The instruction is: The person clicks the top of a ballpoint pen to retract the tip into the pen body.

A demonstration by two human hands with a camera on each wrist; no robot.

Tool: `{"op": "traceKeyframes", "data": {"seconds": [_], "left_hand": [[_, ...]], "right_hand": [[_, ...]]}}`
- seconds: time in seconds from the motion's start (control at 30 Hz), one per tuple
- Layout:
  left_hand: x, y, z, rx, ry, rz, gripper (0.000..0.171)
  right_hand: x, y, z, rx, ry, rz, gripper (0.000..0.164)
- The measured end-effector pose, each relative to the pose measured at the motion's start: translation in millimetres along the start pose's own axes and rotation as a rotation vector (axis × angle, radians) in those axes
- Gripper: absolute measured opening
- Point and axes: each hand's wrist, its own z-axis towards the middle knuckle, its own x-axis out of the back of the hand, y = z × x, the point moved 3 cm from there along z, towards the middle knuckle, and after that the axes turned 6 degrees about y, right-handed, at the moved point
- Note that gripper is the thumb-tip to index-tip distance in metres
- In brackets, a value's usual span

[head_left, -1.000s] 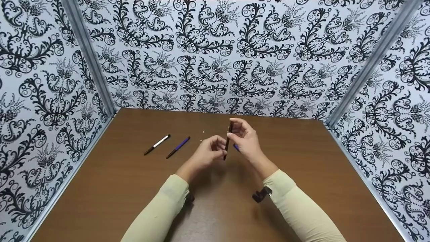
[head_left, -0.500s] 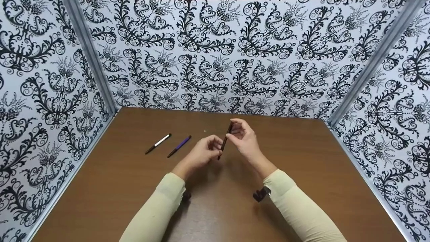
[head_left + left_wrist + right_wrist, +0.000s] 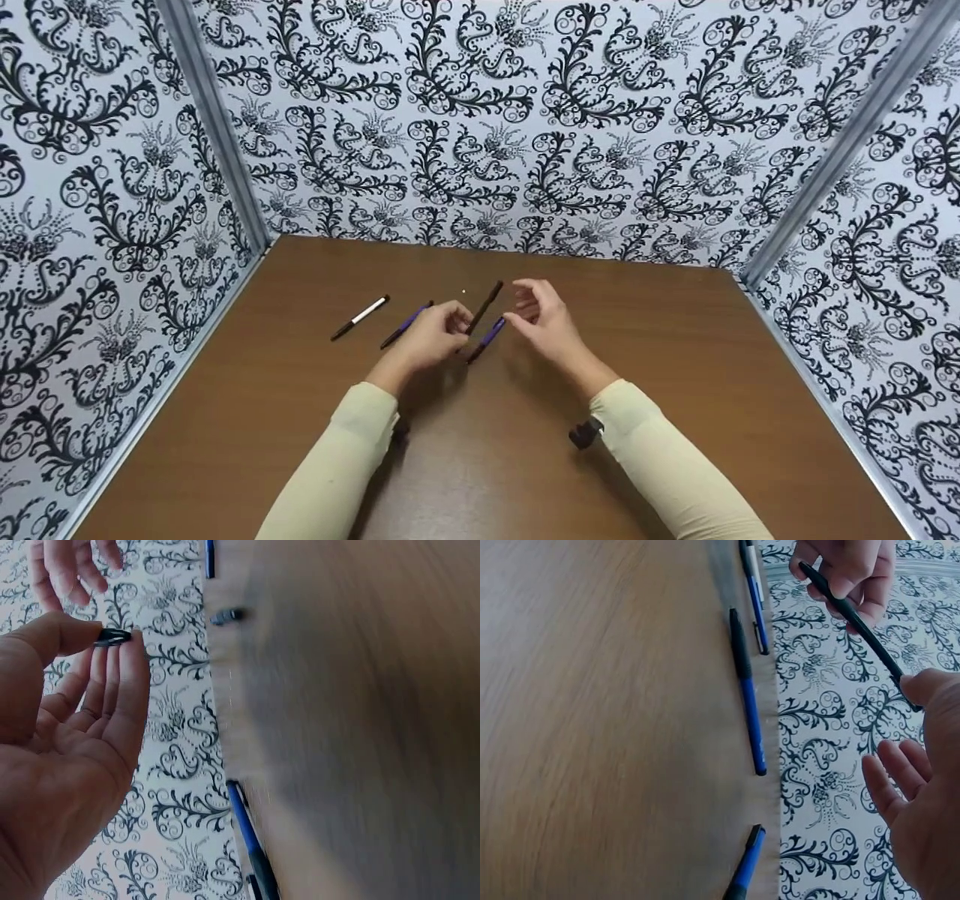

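Between thumb and fingers, my left hand point(image 3: 431, 335) pinches a black pen point(image 3: 487, 302) near its lower end, and the pen slants up to the right. My right hand point(image 3: 553, 321) is apart from it in the head view, fingers loosely bent around nothing. In the right wrist view the thumb overlaps the far end of the black pen point(image 3: 866, 634). Beneath the hands a blue pen with a black grip point(image 3: 489, 337) lies on the table. Another blue pen point(image 3: 409, 324), partly covered by the left hand, lies to the left.
Farther left a white pen with a black grip point(image 3: 361, 318) lies on the brown table point(image 3: 480, 465). The right wrist view shows one more blue pen point(image 3: 748, 859) near the right hand. A tiny white speck point(image 3: 463, 291) lies farther back. Patterned walls point(image 3: 480, 150) enclose the table.
My right hand has let go of the black pen. The left hand has moved left and slightly down with it, and the pen leans more. A blue pen has come into sight between the hands.
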Motion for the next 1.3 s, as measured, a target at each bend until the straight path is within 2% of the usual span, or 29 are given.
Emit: {"op": "traceKeyframes", "data": {"seconds": [0.17,0.4,0.77,1.3], "left_hand": [[6.9,-9.3,-0.7,-0.021,0.011,0.077,0.027],[13.4,-21.5,-1.7,-0.028,0.034,0.16,0.024],[22.5,-28.4,-5.9,0.045,0.033,0.288,0.021],[33.5,-37.5,-4.6,0.087,0.056,0.353,0.022]], "right_hand": [[-6,3,-2,0.019,-0.071,-0.026,0.049],[-13,6,-3,0.018,-0.12,-0.092,0.05],[-22,17,-2,0.014,-0.169,-0.135,0.053],[-31,17,-1,0.024,-0.181,-0.145,0.05]]}}
